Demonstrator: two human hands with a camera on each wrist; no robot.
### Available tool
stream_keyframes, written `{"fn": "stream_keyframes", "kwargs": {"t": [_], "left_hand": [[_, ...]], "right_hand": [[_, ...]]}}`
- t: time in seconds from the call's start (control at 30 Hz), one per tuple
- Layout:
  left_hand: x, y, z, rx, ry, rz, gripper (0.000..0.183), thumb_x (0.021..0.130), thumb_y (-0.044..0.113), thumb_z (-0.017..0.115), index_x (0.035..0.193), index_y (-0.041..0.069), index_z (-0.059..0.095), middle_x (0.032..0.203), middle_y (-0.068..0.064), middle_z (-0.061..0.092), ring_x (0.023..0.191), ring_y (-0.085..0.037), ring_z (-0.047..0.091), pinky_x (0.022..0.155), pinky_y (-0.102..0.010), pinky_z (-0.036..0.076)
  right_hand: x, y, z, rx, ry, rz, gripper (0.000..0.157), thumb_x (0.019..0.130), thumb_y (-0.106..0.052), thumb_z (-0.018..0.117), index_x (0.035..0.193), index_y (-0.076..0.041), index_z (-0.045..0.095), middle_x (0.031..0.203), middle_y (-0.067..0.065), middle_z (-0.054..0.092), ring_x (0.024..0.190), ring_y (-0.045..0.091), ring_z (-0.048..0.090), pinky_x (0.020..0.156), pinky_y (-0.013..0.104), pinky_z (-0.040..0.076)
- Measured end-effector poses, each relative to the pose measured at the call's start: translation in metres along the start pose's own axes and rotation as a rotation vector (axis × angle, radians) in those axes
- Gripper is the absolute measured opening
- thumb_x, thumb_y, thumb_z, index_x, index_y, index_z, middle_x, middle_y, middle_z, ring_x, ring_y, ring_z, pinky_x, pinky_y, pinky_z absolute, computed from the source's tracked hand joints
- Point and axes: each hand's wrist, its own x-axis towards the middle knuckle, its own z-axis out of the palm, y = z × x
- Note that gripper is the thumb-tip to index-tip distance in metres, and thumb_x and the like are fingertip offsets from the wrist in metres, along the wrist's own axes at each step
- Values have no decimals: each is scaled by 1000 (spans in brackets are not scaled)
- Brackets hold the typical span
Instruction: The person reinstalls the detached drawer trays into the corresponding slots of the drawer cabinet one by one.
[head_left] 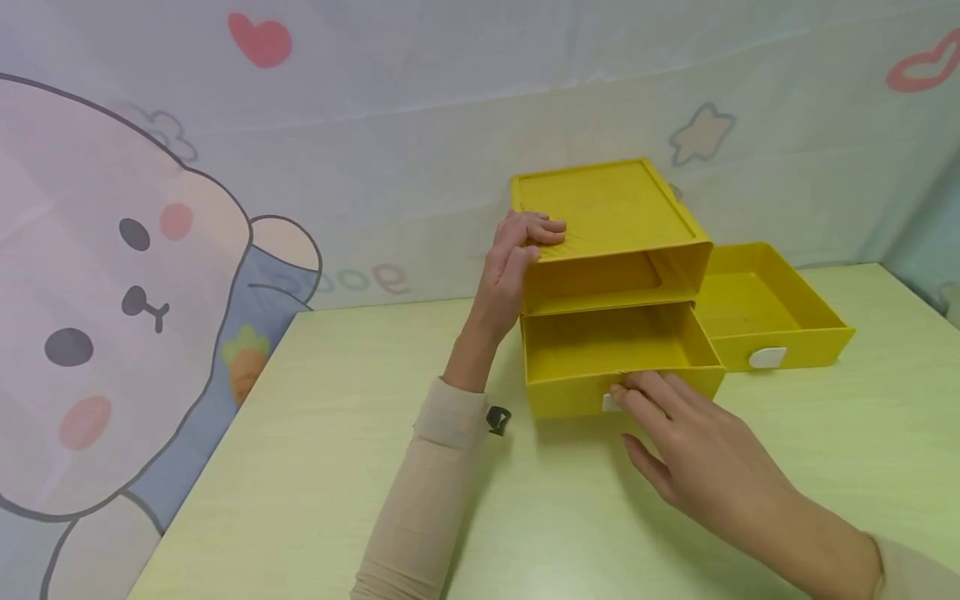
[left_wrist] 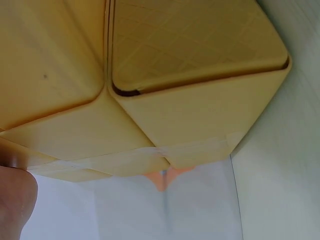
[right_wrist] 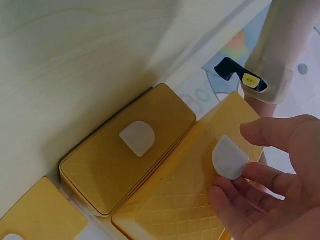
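Head, cabinet: the yellow drawer cabinet (head_left: 622,208) stands on the bench (head_left: 360,400); its pulled-out drawer (head_left: 562,398) sticks forward below the open top slot (head_left: 592,283).
Head, left hand: the left hand (head_left: 513,254) rests on the cabinet's upper left edge, fingers loosely extended across the top; its palm is hidden.
Head, right hand: the right hand (head_left: 693,437) has bent fingers at the white handle (head_left: 611,403), partly covering it, thumb clear.
Head, loose drawer: a loose drawer (head_left: 810,348) sits to the right, its left end hidden behind the cabinet.
Left wrist, cabinet side: the bottom drawer (left_wrist: 200,40) sits inside its tier; the hand is cropped to a bit of skin.
Right wrist, handle: fingertips touch the handle; whether they hook behind it, I cannot tell. The loose drawer is cut off at the corner.
Right wrist, cuff: a black device (right_wrist: 252,82) sits against the left sleeve (right_wrist: 280,45).
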Motion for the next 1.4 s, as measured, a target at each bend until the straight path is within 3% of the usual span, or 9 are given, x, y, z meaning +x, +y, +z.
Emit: {"fn": "stream_keyframes", "kwargs": {"t": [0.3,0.77,1.13,1.4], "left_hand": [[-1,1,-1,-14,-2,-7,44,100,11,30,109,-9,69,126,-27,69,134,-38,50,133,-37,8],[-1,1,0,-8,0,-15,45,99,12,29,109,-7,68,126,-25,68,134,-31,50,133,-35,7],[2,2,-1,-9,-3,-8,45,100,13,29,109,-8,68,127,-26,68,134,-37,50,133,-35,7],[0,0,-1,-19,-14,-18,44,99,12,31,110,-9,68,127,-27,68,136,-38,49,133,-35,7]], "right_hand": [[10,10,7,7,-19,14,58,77,-7,89,129,-1,65,124,12,64,104,29,61,63,36,58],[24,24,20,-8,-94,65,63,81,-1,86,138,4,59,135,20,58,116,38,56,87,48,60],[33,30,20,35,-147,129,64,82,7,80,142,3,57,139,21,55,120,41,54,94,51,57],[35,26,23,-17,-185,175,65,86,5,75,146,4,53,141,23,53,122,44,54,88,50,60]]}}
